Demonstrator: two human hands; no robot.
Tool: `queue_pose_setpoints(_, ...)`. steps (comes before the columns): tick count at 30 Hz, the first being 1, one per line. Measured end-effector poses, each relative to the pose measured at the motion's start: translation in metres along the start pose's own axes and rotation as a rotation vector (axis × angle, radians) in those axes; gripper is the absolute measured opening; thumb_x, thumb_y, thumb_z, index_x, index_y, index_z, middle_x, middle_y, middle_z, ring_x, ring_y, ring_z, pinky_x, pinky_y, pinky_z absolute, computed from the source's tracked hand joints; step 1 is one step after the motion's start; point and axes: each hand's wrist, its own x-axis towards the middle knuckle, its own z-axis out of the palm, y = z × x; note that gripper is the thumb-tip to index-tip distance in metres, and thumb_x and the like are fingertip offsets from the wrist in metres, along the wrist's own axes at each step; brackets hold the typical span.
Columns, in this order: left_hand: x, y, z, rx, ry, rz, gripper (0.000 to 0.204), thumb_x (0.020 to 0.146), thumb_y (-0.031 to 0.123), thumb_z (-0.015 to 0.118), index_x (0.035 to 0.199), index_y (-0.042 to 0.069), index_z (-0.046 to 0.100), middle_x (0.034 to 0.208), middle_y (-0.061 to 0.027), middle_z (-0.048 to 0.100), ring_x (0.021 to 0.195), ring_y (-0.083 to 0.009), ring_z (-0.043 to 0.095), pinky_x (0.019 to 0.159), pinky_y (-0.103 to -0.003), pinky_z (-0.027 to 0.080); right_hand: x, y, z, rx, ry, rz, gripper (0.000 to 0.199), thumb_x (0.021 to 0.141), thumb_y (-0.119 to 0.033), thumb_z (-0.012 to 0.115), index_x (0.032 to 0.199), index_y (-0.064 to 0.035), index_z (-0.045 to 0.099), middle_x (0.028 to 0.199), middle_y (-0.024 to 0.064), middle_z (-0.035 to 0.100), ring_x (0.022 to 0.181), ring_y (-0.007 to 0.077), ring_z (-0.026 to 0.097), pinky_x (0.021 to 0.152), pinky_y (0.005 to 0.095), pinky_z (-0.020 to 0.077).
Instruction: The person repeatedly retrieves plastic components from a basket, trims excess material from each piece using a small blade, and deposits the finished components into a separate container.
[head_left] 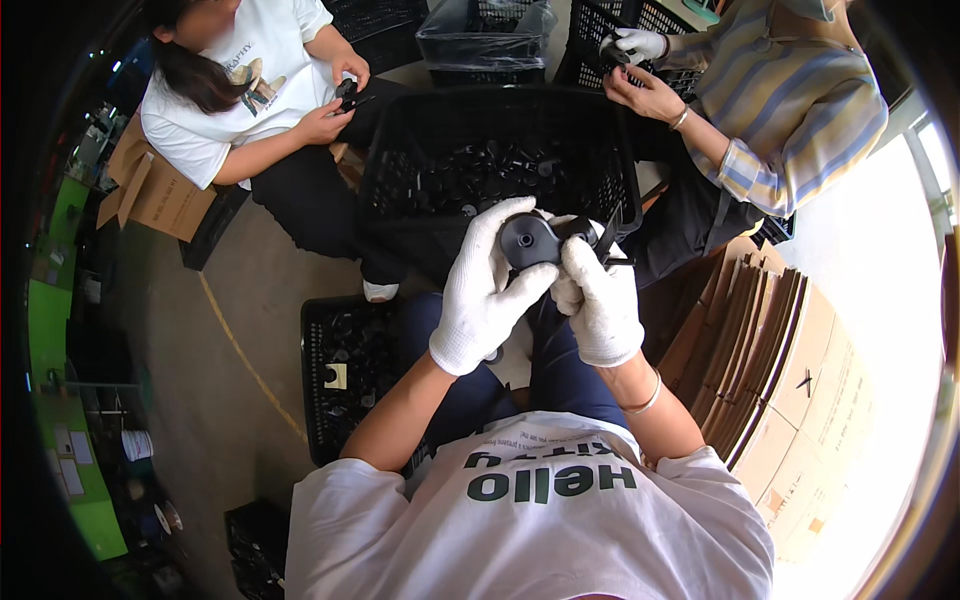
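Both my hands wear white knitted gloves and meet over my lap, in front of the big crate. Between them is a black plastic part (528, 240) with a round disc end that has a small hole in its middle. My left hand (487, 280) is closed round the disc end, thumb below and fingers behind. My right hand (602, 300) pinches the narrower right end. A thin black strip (608, 232) sticks up beside the right fingers; whether it belongs to the part, I cannot tell.
A large black crate (375, 190) holding many black parts stands ahead. A smaller crate (312, 350) of parts is at my left. Two co-workers sit ahead left and right, each handling a black part. Flattened cardboard (760, 360) is stacked at right; an open carton (170, 200) lies far left.
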Motion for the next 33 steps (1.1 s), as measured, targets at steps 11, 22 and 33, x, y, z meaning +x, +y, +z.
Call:
queue_pose_setpoints(11,0.001,0.003,0.012,-0.009,0.122,-0.098,0.056,0.077,-0.007,0.064,0.127,0.0,0.041,0.115,-0.009,0.049,0.104,-0.0139,0.052,0.093,-0.028,0.044,-0.001,0.0,-0.008,0.014,0.009,0.001,0.029,0.084,-0.013,0.065,0.109,-0.0002,0.059,0.063,-0.0054,0.051,0.048,0.0004,0.038,0.043,0.0169,0.027)
queue_pose_setpoints(22,0.001,0.005,0.016,-0.037,0.14,-0.159,0.059,0.078,-0.011,0.056,0.131,0.004,0.037,0.107,-0.0063,0.052,0.09,-0.0092,0.053,0.078,-0.022,0.046,-0.001,-0.005,-0.012,-0.009,0.011,0.042,0.03,0.083,-0.01,0.065,0.11,-0.0011,0.06,0.069,-0.0039,0.054,0.054,0.0025,0.045,0.048,0.0177,0.0339)
queue_pose_setpoints(33,-0.002,-0.014,0.001,-0.609,-0.024,-0.19,0.054,0.085,0.0,0.046,0.136,0.007,0.029,0.127,-0.0171,0.046,0.112,-0.0213,0.05,0.096,-0.034,0.042,0.002,0.0,-0.015,-0.619,-0.124,-0.536,0.036,0.071,-0.008,0.073,0.106,-0.0069,0.066,0.069,0.003,0.051,0.059,0.0119,0.046,0.057,0.0244,0.0386)
